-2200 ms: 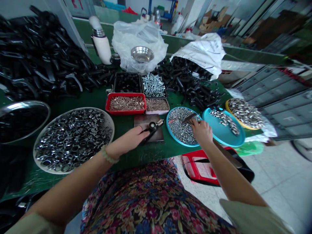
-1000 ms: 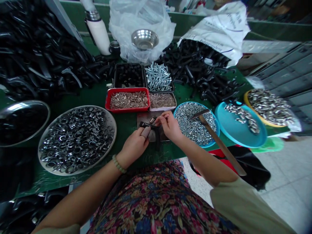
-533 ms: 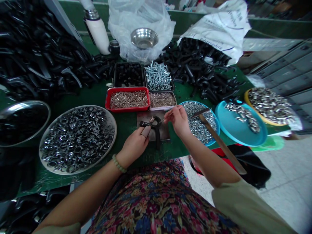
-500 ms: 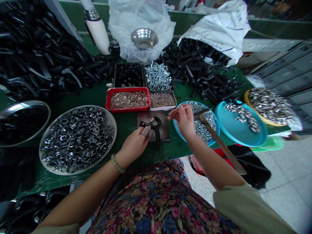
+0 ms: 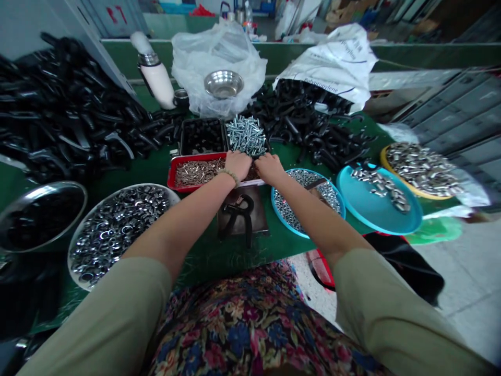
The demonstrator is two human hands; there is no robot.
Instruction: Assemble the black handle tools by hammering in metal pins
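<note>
My left hand (image 5: pixel 238 165) is at the near edge of the tray of silver bolts (image 5: pixel 246 134), over the inner end of the red tray (image 5: pixel 170 178). Beside it, my right hand (image 5: pixel 270 168) reaches over the far edge of the white tray (image 5: pixel 250 183) of small metal pieces. The fingers of both hands are curled down, and their tips are hidden, so what they hold does not show. Nearer to me, a black clamp-like part (image 5: pixel 248 225) with a metal spring or pin lies on a square metal plate (image 5: pixel 260 214), touched by neither hand.
To the left stand a round tray of metal rings (image 5: pixel 121 230) and a steel bowl (image 5: pixel 82 201). On the right, a hammer lies across the blue tray of nuts (image 5: pixel 274 209), near another blue tray (image 5: pixel 364 209). Heaps of black parts (image 5: pixel 78 104) fill the back.
Both hands have moved forward to the trays. My left hand has let go of the black part, which stays on the plate. My right hand has left the space above the nuts.
</note>
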